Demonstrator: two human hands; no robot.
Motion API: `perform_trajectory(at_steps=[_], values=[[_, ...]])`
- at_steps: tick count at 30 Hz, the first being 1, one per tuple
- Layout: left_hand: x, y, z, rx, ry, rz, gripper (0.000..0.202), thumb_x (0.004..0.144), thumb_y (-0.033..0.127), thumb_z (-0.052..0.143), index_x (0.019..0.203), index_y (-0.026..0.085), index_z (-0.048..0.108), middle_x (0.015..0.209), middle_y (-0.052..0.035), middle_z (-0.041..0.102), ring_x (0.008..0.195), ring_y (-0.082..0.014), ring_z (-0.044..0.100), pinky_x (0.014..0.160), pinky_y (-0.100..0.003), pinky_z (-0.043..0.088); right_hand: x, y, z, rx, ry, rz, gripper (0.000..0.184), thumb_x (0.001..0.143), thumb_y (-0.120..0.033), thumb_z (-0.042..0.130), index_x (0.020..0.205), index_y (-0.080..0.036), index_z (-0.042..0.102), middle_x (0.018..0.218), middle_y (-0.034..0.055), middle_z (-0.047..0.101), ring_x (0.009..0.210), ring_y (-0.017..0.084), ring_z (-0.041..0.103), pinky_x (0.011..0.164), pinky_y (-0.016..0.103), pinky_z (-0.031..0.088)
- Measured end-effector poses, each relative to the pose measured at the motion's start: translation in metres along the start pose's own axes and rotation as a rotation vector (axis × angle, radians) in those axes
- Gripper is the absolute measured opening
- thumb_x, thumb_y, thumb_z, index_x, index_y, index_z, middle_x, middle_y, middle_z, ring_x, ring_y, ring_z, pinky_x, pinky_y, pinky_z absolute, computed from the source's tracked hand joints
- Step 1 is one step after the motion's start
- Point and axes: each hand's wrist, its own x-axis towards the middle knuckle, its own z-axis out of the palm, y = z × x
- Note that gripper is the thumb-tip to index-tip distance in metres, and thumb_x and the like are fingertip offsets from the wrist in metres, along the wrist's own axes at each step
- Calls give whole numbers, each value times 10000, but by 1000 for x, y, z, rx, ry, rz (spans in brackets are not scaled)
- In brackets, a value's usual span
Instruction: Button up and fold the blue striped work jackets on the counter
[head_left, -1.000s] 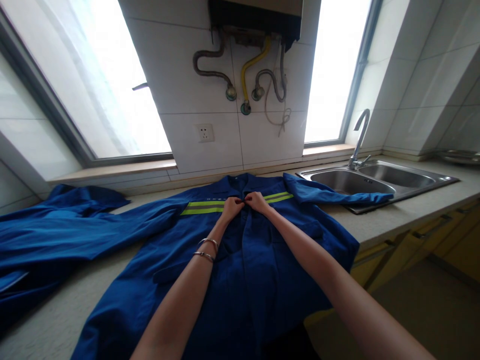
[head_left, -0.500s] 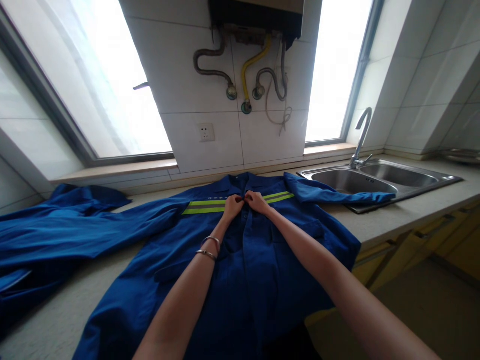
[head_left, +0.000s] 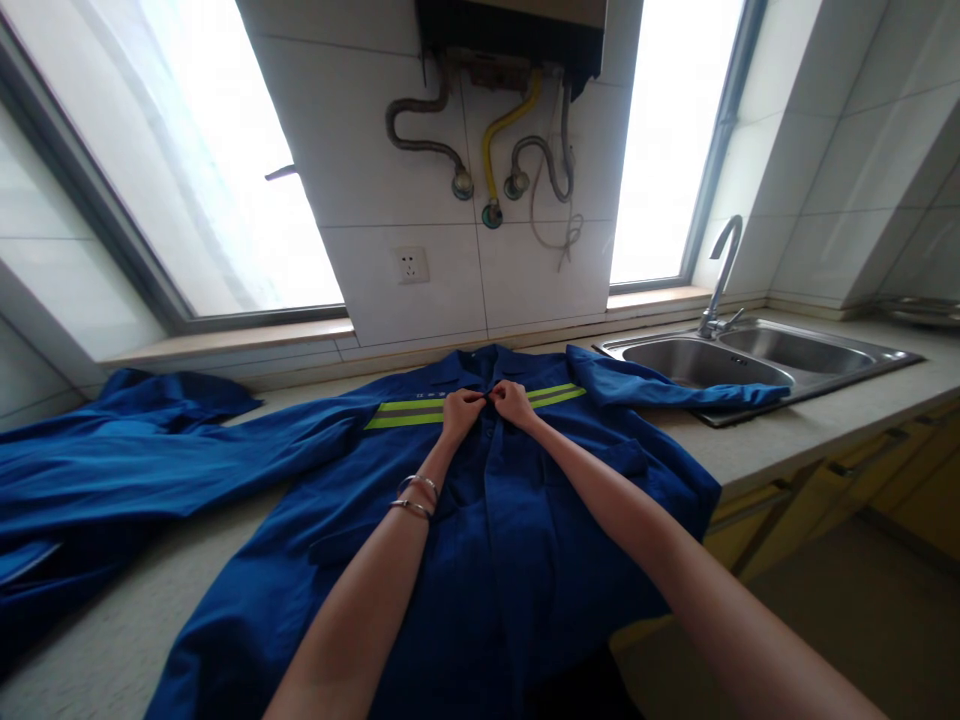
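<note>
A blue work jacket [head_left: 442, 560] with yellow-green and grey stripes across the chest lies front up on the counter, collar toward the wall. My left hand [head_left: 463, 412] pinches the edge of its front opening at stripe height. Right beside it, my right hand [head_left: 511, 402] grips the other edge of the front opening, fingertips almost meeting the left ones. A button shows on the placket just below the hands; whatever sits between the fingertips is too small to make out. Two bracelets [head_left: 412, 500] circle my left wrist.
Another blue garment [head_left: 82, 470] lies heaped at the left of the counter [head_left: 810, 420]. One jacket sleeve [head_left: 675, 388] reaches over the rim of the steel double sink [head_left: 892, 358], near the faucet [head_left: 721, 280]. A water heater [head_left: 514, 40] with pipes hangs above.
My left hand has shifted slightly left, its fingertips drawing a little away from the right hand's. The right hand and the jacket stay nearly in place.
</note>
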Motion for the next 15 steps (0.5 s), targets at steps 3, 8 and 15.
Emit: perform_trajectory(at_steps=[3,8,15], values=[[-3,6,0,68,31,2,217,709,216,649,866,122,764,897,-92,731,838,-199,666,766,-256,480,-3,-5,-3,-86,-2,-48,125,809,-165,574,892,-143,665,880,95,695,840,194,626,737,249,422],[-6,10,-1,174,19,12,246,721,249,643,895,125,765,906,-97,730,846,-203,663,774,-259,464,-10,-15,-11,-232,-63,-78,157,841,-171,532,954,-144,638,920,117,688,898,222,634,758,265,405],[-7,13,1,285,17,117,217,731,225,609,847,147,775,877,-102,725,827,-210,658,761,-263,448,-14,-20,-11,-240,-57,4,172,852,-156,516,980,-130,629,944,132,684,907,227,636,745,262,404]])
